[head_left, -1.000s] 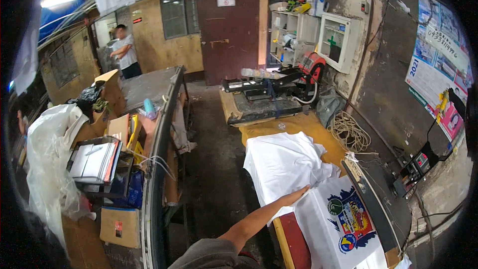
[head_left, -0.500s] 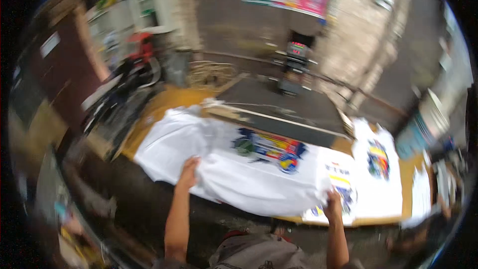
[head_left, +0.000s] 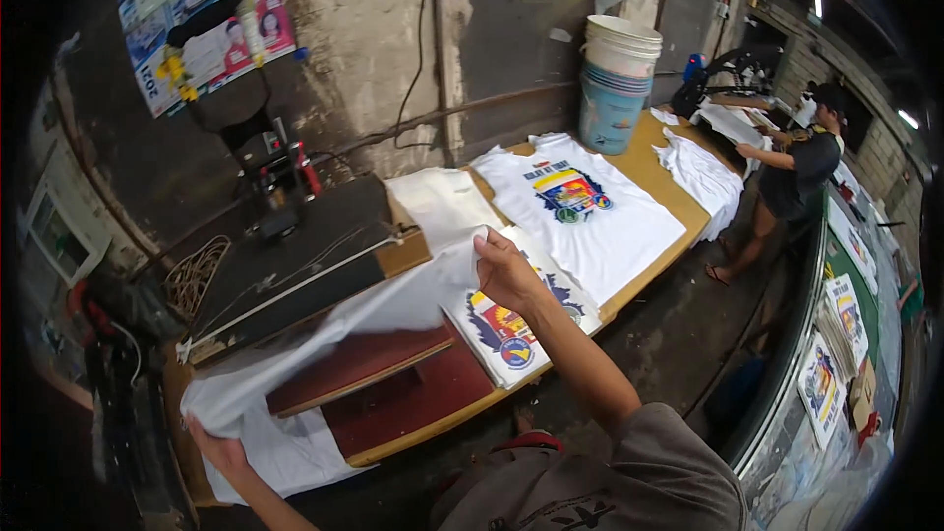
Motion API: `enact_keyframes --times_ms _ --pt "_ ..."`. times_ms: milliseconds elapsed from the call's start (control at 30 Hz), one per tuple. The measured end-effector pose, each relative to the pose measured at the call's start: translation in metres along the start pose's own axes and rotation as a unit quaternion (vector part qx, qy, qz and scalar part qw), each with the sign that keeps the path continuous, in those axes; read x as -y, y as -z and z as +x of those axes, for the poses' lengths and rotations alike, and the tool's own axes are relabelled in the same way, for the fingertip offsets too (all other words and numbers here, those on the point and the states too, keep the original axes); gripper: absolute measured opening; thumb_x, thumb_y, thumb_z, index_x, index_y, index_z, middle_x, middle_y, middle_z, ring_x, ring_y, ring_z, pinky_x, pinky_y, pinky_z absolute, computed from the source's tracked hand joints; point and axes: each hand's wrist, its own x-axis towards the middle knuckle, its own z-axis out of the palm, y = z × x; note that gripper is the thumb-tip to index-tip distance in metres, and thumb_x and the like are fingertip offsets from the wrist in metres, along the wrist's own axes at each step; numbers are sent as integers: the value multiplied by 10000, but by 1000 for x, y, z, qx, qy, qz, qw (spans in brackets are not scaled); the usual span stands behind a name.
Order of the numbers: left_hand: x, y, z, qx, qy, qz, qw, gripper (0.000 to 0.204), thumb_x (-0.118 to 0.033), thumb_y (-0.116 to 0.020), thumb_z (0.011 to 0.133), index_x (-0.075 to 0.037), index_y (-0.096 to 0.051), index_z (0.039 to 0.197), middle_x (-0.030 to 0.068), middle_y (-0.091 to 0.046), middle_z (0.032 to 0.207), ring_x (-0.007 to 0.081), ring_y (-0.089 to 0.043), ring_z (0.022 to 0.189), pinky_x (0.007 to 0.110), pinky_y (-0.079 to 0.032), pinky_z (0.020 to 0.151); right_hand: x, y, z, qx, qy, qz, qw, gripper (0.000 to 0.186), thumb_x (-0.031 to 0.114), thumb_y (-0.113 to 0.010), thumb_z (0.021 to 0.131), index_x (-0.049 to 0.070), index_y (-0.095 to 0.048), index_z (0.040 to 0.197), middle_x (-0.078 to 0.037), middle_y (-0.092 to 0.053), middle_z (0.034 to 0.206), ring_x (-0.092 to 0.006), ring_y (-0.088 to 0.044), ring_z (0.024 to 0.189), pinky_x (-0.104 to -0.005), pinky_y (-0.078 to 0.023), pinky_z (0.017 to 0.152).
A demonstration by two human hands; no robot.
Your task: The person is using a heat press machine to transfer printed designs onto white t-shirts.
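Observation:
A white T-shirt point(head_left: 369, 305) is stretched in the air between my two hands, bunched into a long band. My left hand point(head_left: 218, 447) pinches its end at the table's near left corner. Raised higher, my right hand point(head_left: 503, 270) grips the other end beside a stack of printed transfer sheets point(head_left: 506, 329). Below the shirt a dark red board point(head_left: 408, 420) shows, with a second red panel point(head_left: 354, 371) standing above it. White cloth point(head_left: 285, 452) lies over the board's left end. The fingertips of my left hand are partly hidden by fabric.
Behind the board stands a heat press point(head_left: 280, 177) with a dark flat plate point(head_left: 295, 251). A printed white T-shirt point(head_left: 590, 211) lies on the wooden table point(head_left: 654, 290). Stacked buckets point(head_left: 618, 88) stand at the back. Another person point(head_left: 801, 152) handles cloth at the far right.
My view has swung to the right. The shirt, spread over the board before, is now lifted and gathered between my hands, and the red board shows. My right hand has risen.

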Motion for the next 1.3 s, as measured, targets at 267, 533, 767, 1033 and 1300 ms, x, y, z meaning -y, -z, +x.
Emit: enact_keyframes --times_ms 267,533,767,1033,1300 --pt "73 -3 -174 -83 68 107 989 676 -370 -603 852 -73 -338 1399 137 -447 1346 310 -461 1215 459 -426 982 124 72 -85 -26 195 117 974 274 291 -538 949 68 -557 1107 -80 -642 1037 -244 -632 979 -429 -522 869" --pt "172 -163 -251 166 5 128 978 649 -316 -591 842 -1 -352 1356 151 -496 1249 265 -503 1134 419 -433 959 297 164 -148 -250 361 -88 894 187 278 -526 960 104 -590 936 -31 -638 793 -144 -628 657 -290 -543 603" --pt "255 -380 -264 190 -35 127 973 759 -117 -690 808 -33 -249 1419 115 -598 952 202 -616 885 337 -523 809 452 284 -120 -242 416 -313 819 161 56 -667 863 18 -608 1008 -16 -625 856 -61 -585 721 -194 -472 610" --pt "401 -557 -200 242 42 288 925 412 18 -612 853 52 -518 1253 149 -562 1203 185 -587 1023 279 -480 882 531 423 40 -172 122 -384 899 492 -34 -668 783 -45 -544 1258 -125 -623 1065 -141 -617 851 -225 -498 746" --pt "386 -637 -242 302 -36 115 946 513 77 -573 842 76 -423 1332 142 -521 1266 201 -545 1125 308 -438 978 606 470 56 -29 247 -262 933 521 -45 -660 791 -37 -515 1291 -138 -587 1175 -160 -604 972 -251 -495 827"
